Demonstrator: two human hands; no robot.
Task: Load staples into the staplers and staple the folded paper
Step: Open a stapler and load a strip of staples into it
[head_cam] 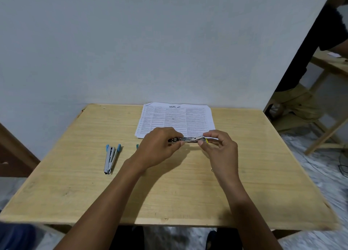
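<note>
A small metal stapler with a yellow end (pixel 190 139) is held level above the table, between both hands. My left hand (pixel 158 148) grips its left end and my right hand (pixel 218 146) pinches its right, yellow end. Just behind the hands lies a printed sheet of paper (pixel 175 118) flat on the wooden table (pixel 169 189). A second metal stapler with blue ends (pixel 111 158) lies opened out on the table to the left, apart from both hands. A small teal item (pixel 137 146) peeks out behind my left hand, mostly hidden.
The table stands against a pale wall. On the right, another person in dark top and tan trousers (pixel 301 91) stands by a wooden frame table (pixel 329 106). A brown door edge (pixel 17 151) is at the left.
</note>
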